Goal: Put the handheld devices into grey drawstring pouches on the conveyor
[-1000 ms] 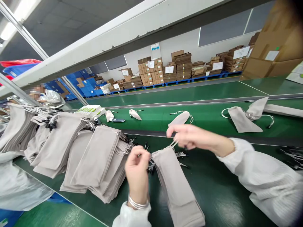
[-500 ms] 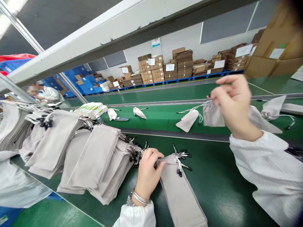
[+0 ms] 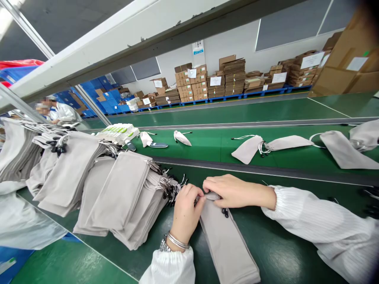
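Observation:
A small stack of grey drawstring pouches [image 3: 229, 244] lies on the green table in front of me. My left hand [image 3: 186, 211] pinches the mouth end of the top pouch, fingers closed. My right hand [image 3: 229, 191] meets it from the right, fingers curled on the same pouch mouth, with the black cord ends [image 3: 225, 213] just below it. On the green conveyor belt [image 3: 207, 148] beyond, two pouches [image 3: 248, 148] lie with their cords loose.
Fanned piles of grey pouches [image 3: 118, 189] fill the table to my left. More pouches [image 3: 343, 150] lie on the belt at right, small ones [image 3: 182, 138] and a white box [image 3: 118, 132] further left. A person in white [image 3: 60, 112] works far left. Cardboard boxes [image 3: 227, 79] line the back wall.
My right hand carried one pouch up to the belt, left it there, and came back down to the stack. My left hand stayed on the pouch mouth.

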Available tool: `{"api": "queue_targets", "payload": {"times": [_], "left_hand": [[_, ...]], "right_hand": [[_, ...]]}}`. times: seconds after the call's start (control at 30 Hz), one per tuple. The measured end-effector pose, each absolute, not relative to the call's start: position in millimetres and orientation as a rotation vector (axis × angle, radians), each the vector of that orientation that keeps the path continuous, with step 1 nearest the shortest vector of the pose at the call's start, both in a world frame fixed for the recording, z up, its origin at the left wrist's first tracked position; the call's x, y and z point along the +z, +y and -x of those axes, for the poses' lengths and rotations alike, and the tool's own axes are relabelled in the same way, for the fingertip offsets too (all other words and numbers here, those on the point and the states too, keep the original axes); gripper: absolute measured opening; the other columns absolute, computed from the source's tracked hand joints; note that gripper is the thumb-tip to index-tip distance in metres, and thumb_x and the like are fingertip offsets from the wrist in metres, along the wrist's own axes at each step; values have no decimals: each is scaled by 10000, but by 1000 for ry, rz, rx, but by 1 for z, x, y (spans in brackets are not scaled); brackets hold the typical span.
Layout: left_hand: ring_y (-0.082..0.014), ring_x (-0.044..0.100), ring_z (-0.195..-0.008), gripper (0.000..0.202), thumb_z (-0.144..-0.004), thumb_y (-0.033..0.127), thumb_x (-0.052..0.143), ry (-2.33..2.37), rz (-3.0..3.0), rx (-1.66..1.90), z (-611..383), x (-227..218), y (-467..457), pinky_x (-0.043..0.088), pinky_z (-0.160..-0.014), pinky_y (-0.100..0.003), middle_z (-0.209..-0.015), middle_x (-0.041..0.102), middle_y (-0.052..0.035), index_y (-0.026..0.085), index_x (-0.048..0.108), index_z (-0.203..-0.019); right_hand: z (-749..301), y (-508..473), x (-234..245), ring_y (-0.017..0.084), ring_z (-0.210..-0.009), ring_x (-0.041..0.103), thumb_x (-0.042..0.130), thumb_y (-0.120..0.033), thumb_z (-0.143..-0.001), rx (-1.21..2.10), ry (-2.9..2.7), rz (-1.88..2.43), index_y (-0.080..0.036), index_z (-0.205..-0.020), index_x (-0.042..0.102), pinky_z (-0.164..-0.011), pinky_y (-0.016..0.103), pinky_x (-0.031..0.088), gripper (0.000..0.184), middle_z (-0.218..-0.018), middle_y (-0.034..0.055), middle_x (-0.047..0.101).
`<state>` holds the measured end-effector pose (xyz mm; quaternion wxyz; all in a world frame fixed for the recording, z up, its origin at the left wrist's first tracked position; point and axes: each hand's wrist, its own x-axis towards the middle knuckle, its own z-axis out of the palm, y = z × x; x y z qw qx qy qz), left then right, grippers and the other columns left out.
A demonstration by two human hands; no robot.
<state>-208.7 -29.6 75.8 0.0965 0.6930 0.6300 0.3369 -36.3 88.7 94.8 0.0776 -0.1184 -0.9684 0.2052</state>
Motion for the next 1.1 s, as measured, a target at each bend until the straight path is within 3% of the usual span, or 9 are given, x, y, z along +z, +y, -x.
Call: {"api": "queue_targets", "payload": {"times": [0.2,0.4,0.8,1.1], "left_hand": [[-213,524,-875,108,-890,131,593,1918,-2053,1006,210,75,-30,409,-785,-351,-862,565,-20,196,545,-818],[-205,530,-898,174,-799,69,681,1897,-2079,965,210,73,-28,388,-815,-349,-876,566,-4,196,565,-827],[-177,515,-846,160,-912,92,562,1884,-2115,962,205,76,-33,326,-797,-342,-846,582,27,200,476,-832],[-173,538,-839,139,-893,74,556,1779,-1990,1160,200,71,-33,374,-776,-306,-898,605,5,207,545,-930]], "right_hand": [[40,100,90,143,-684,514,517,-168,-848,746,-2844,438,-200,-825,547,-599,258,282,50,-801,-7,609],[39,104,90,125,-663,485,544,-231,-891,866,-2856,459,-194,-809,536,-585,244,279,90,-765,-22,589],[37,110,84,107,-641,456,537,-236,-893,872,-2798,339,-188,-729,479,-593,238,272,181,-702,-45,542],[38,110,86,97,-640,457,519,-175,-875,904,-2743,244,-179,-694,474,-603,231,278,187,-687,-45,513]]}}
